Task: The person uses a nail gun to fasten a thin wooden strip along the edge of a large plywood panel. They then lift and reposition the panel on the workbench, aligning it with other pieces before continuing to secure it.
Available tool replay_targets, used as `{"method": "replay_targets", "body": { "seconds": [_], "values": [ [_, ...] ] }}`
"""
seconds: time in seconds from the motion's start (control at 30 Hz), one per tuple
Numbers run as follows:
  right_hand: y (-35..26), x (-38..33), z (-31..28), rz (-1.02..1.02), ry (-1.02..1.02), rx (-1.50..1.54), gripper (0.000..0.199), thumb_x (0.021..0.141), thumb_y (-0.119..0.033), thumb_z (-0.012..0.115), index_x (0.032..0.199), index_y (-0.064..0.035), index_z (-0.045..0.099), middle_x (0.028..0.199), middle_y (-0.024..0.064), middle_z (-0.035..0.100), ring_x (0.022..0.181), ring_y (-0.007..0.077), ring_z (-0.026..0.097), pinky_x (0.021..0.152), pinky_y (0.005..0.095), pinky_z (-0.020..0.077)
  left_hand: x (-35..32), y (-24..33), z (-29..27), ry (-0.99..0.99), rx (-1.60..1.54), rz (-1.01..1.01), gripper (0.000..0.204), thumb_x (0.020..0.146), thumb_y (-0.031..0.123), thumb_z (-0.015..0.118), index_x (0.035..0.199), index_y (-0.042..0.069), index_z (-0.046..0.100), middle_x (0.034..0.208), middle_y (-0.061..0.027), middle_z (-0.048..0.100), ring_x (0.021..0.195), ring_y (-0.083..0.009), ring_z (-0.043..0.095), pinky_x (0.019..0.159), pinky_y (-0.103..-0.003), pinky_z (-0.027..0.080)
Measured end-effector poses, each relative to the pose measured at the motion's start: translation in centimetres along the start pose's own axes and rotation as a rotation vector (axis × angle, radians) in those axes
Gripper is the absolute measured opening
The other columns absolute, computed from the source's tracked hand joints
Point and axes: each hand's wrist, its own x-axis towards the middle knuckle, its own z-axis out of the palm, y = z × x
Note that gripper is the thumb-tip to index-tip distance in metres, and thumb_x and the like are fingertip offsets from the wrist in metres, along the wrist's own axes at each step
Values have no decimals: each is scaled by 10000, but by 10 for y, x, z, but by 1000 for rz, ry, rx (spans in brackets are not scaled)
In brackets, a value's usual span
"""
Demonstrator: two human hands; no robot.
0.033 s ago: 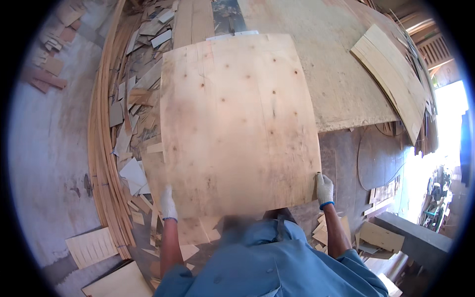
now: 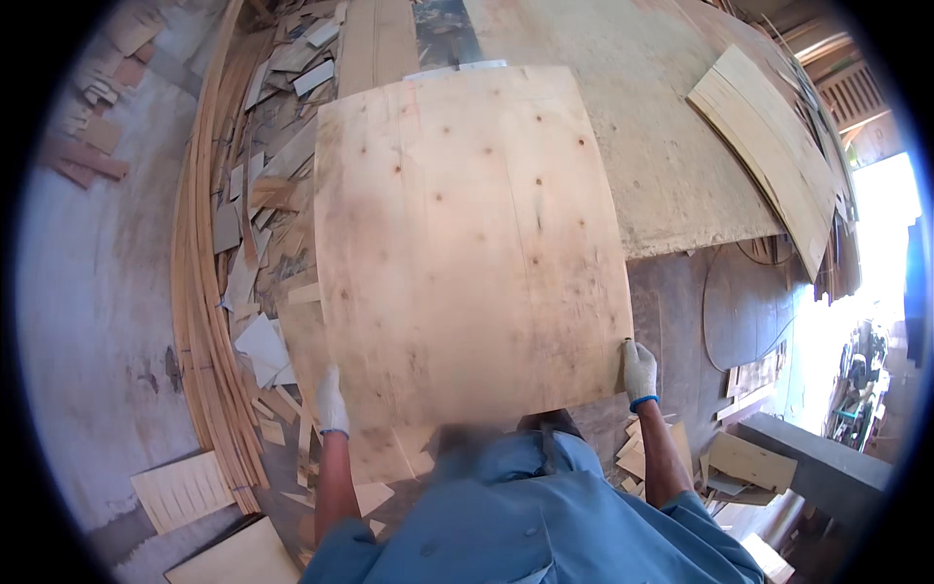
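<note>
A large sheet of pale plywood point(image 2: 467, 224) with several dark knots fills the middle of the view, right in front of my body. My left hand point(image 2: 332, 403), in a white knitted glove, grips its near left edge. On the opposite side, my right hand point(image 2: 639, 374), gloved in white with a blue cuff, is closed around the near right edge, thumb on top. The fingers of both hands are mostly hidden by the board. At its far end, the sheet reaches over a strip of white material point(image 2: 455, 70) near the bench.
A wide wooden bench top point(image 2: 671, 165) lies beyond to the right, with curved-looking plywood panels point(image 2: 769, 146) on it. Long thin wood strips point(image 2: 199, 292) run along the left, beside a heap of offcuts point(image 2: 282, 165). More scraps point(image 2: 749, 462) lie by a grey beam point(image 2: 812, 456) at lower right.
</note>
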Motion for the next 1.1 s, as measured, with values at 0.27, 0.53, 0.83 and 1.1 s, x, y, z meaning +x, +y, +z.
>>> {"method": "replay_targets", "body": {
  "seconds": [0.27, 0.53, 0.83, 1.1],
  "values": [
    [21, 5, -3, 14, -56, -65, 316, 958, -281, 521, 937, 18, 620, 720, 112, 588, 706, 139, 531, 662, 325, 439, -47, 31, -3, -100, -48, -101, 598, 989, 409, 491, 1335, -79, 481, 1331, -128, 538, 1203, -208, 506, 1041, -321, 368],
    [36, 8, -5, -143, -93, 44, 322, 959, -298, 518, 969, 2, 634, 744, 105, 628, 714, 176, 579, 680, 334, 460, -58, 38, 11, -40, 9, -34, 617, 992, 418, 475, 1345, -88, 468, 1366, -150, 514, 1237, -230, 486, 1059, -333, 348],
    [24, 9, -28, 26, -252, 292, 334, 965, -287, 523, 1089, -3, 647, 890, 70, 653, 827, 102, 588, 732, 278, 478, -46, 21, -15, -69, -168, 10, 522, 962, 325, 543, 1284, -86, 532, 1299, -122, 574, 1194, -217, 538, 1030, -335, 402],
    [-70, -12, -132, -491, -558, 266, 683, 987, -510, 393, 1354, 64, 449, 1325, 155, 551, 1181, 203, 545, 987, 321, 434, -107, 164, -52, -223, -484, -56, 439, 978, 303, 544, 1244, -46, 567, 1238, -111, 614, 1111, -194, 608, 908, -331, 513]
  ]
}}
